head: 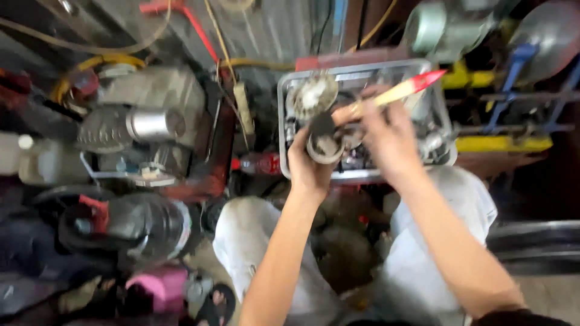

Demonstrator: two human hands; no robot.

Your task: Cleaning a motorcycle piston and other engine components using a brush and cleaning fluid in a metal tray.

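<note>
Brushwork over the tub right now: the left hand [309, 162] is wrapped around a dark, grimy round metal part [325, 143], fingers curled shut about its body so its pale circular end faces up, and it sits just above the near edge of the clear rectangular plastic tub [284, 108]. The right hand [386, 134] pinches a brush with a pale wooden handle and a red tip [403, 89], fingers closed on the lower handle, the red end angling up and away to the right while the working end meets the part; motion blur hides the bristles, so I cannot tell exactly where they touch. Inside the tub lies a round toothed metal disc [314, 95] among other greasy bits too smeared to name. Off to the left sits a grey engine block with a shiny metal cylinder [151, 124]. Judging by this, it's the scrubbing stage, part held over the tub; the next stroke calls for a firm left grip and turning the part to bring an unbrushed face up.
</note>
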